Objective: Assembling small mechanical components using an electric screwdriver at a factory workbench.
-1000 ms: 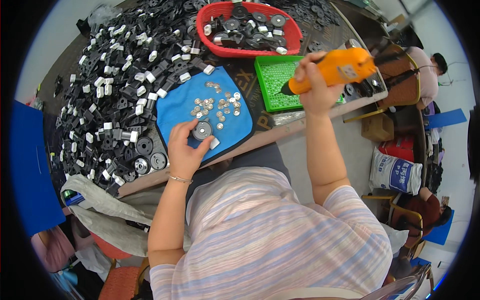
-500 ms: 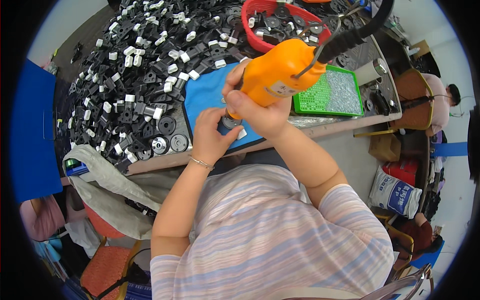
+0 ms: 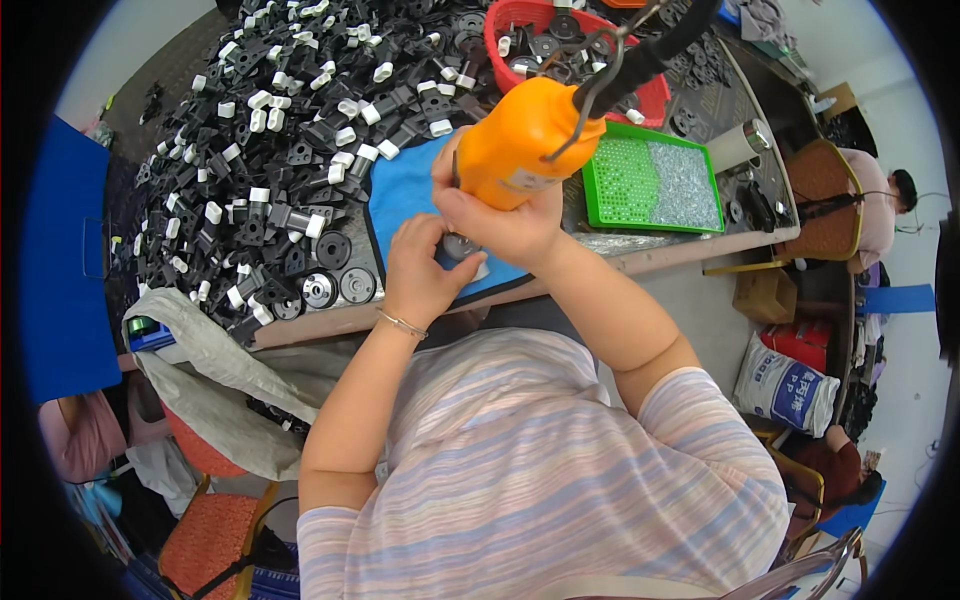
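My right hand (image 3: 522,232) is wrapped round an orange electric screwdriver (image 3: 525,130), which hangs from a metal hook with a thick black cable. Its lower end points down toward a round dark part (image 3: 459,246) with a metallic face. The tip is hidden behind my hand. My left hand (image 3: 418,262) curls thumb and fingers about that part's edges, keeping it on a blue mat (image 3: 405,185). A bit of white shows beside my left thumb. Both hands are close together at the table's front edge.
Black parts with white ends (image 3: 270,120) are heaped across the table's left. Disc parts (image 3: 357,285) lie by the front edge. A red basket (image 3: 495,50) of parts stands behind. To the right are a green tray (image 3: 590,205) of small metal pieces and a pale cylinder (image 3: 735,145).
My right hand and the screwdriver have moved slightly left, with the cable and hook swinging the same way. My left hand has stayed in place on the round part.
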A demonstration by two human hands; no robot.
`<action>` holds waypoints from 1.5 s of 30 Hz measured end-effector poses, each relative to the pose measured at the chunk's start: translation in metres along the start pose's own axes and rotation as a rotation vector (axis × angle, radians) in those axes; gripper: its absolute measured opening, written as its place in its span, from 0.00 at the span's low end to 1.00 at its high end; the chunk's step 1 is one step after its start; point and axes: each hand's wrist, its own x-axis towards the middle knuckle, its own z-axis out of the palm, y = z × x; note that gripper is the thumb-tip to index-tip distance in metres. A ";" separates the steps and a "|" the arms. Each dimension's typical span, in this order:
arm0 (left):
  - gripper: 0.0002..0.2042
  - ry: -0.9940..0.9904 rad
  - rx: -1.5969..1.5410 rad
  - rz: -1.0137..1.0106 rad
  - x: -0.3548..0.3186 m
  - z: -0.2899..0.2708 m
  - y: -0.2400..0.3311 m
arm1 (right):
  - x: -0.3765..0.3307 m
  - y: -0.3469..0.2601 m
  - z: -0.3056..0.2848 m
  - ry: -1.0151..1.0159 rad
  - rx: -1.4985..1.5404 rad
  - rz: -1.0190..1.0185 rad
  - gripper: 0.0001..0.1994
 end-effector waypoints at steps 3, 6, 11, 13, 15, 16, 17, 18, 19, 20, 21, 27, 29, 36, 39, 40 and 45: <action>0.19 0.016 0.013 0.072 0.003 0.001 0.002 | 0.005 -0.001 -0.005 -0.115 0.022 0.056 0.11; 0.18 -0.004 0.018 0.062 0.003 0.003 -0.003 | 0.009 -0.004 -0.009 -0.138 0.098 0.036 0.13; 0.20 -0.022 0.114 0.086 0.002 0.000 0.002 | -0.005 -0.008 -0.036 -0.212 0.115 -0.078 0.15; 0.21 -0.068 0.149 0.060 0.003 -0.005 0.003 | -0.020 -0.022 -0.039 -0.122 0.291 0.063 0.16; 0.21 -0.156 0.163 -0.017 0.007 -0.012 0.011 | -0.025 -0.036 -0.047 -0.025 0.301 0.016 0.16; 0.21 -0.206 0.195 -0.036 0.013 -0.017 0.014 | -0.028 -0.044 -0.048 0.070 0.321 -0.009 0.15; 0.21 -0.223 0.198 -0.045 0.021 -0.022 0.018 | -0.033 -0.050 -0.053 0.098 0.365 -0.009 0.15; 0.21 -0.241 0.200 -0.054 0.034 -0.025 0.023 | -0.036 -0.054 -0.057 0.123 0.407 -0.022 0.15; 0.23 -0.272 0.161 -0.116 0.053 -0.026 0.032 | -0.040 -0.058 -0.061 0.148 0.451 -0.032 0.15; 0.26 -0.191 0.072 -0.018 0.077 -0.021 0.041 | -0.044 -0.061 -0.066 0.143 0.420 -0.030 0.15; 0.29 -0.107 -0.013 0.073 0.101 -0.015 0.050 | -0.049 -0.059 -0.069 0.161 0.401 -0.017 0.15; 0.35 0.078 0.113 0.322 0.178 -0.014 0.082 | -0.070 -0.061 -0.086 0.253 0.252 0.008 0.16; 0.25 -0.119 0.122 0.227 0.168 -0.045 0.067 | -0.079 -0.067 -0.103 0.264 0.217 -0.004 0.16; 0.24 -0.241 0.819 0.006 0.099 -0.121 -0.008 | -0.094 -0.077 -0.125 0.284 0.083 0.073 0.17; 0.28 -0.244 0.897 0.018 0.086 -0.130 -0.020 | -0.096 -0.073 -0.130 0.341 -0.059 0.111 0.17; 0.29 -0.252 0.889 -0.004 0.084 -0.130 -0.023 | -0.096 -0.071 -0.132 0.386 -0.139 0.119 0.17; 0.30 -0.281 0.993 0.012 0.081 -0.122 -0.036 | -0.090 -0.064 -0.137 0.475 -0.233 0.071 0.17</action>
